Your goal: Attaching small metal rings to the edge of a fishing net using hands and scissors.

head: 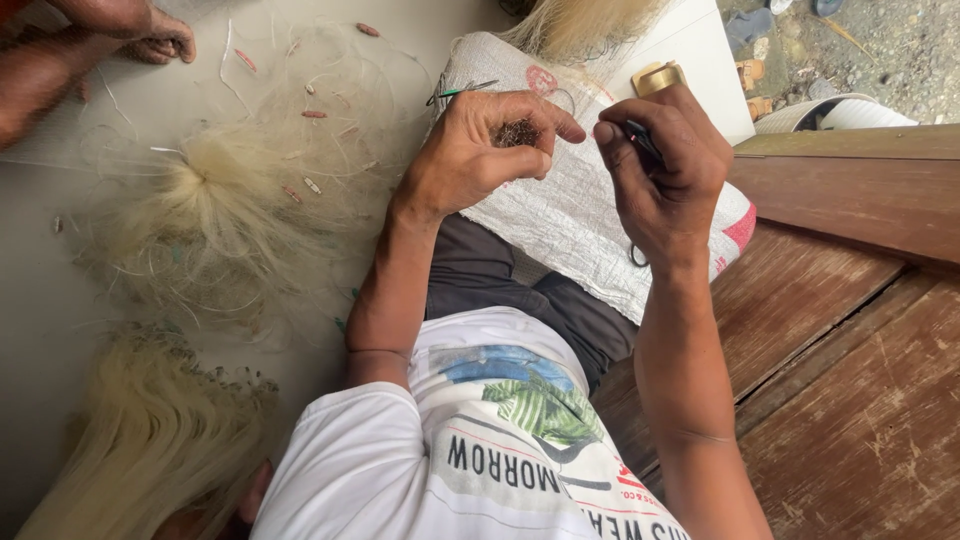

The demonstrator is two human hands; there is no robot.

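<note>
Left hand point(470, 155) fingers curl and pinch a small dark tangle point(517, 133) of netting against the thumb, at 12 o'clock in the view. Right hand point(665, 165) closes around a dark slim tool point(640, 140), thumb pressed on top; its tip points toward the tangle (tool kind unclear, maybe a netting needle). Hands near each other, not touching. A green-handled tool point(460, 92) lies on the white sack point(570, 215) just past the left hand, at 11 o'clock. Pale net point(250, 190) spreads at 9 o'clock, fibre bundle point(150, 440) at 7 o'clock. Another person's hand point(150, 35) at 10 o'clock. Wooden boards point(850, 330) at 3 o'clock. Judgement: keep the pinch tight and steady, and work the tip in short strokes so strands don't slip.
</note>
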